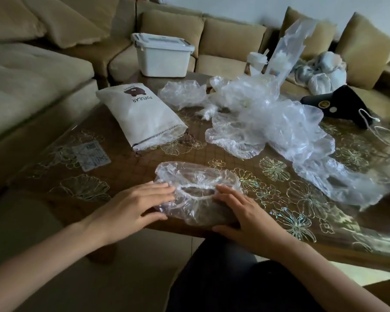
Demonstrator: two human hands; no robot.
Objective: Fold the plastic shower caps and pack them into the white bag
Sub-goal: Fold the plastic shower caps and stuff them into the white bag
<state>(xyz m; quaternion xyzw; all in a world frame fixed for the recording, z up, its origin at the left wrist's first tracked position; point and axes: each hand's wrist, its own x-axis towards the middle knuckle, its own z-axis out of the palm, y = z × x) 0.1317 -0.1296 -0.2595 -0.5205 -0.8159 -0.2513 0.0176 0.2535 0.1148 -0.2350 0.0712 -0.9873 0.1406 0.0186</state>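
Folding looks to be the step in hand: the left hand (135, 203) and right hand (245, 212) lie flat, fingers straight, gripping nothing, pressing either end of one shower cap (189, 174) spread between them on the table (126, 167). Next, I judge, one side must be laid over the other, smoothed, then slid into the white bag (140, 113) beyond the left hand; the pile of caps (268, 122) lies beyond the right.

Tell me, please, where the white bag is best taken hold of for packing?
Probably pinch the stitched mouth hem of the white bag, coming from the near side: it lies flat on the table with its opening facing the person.
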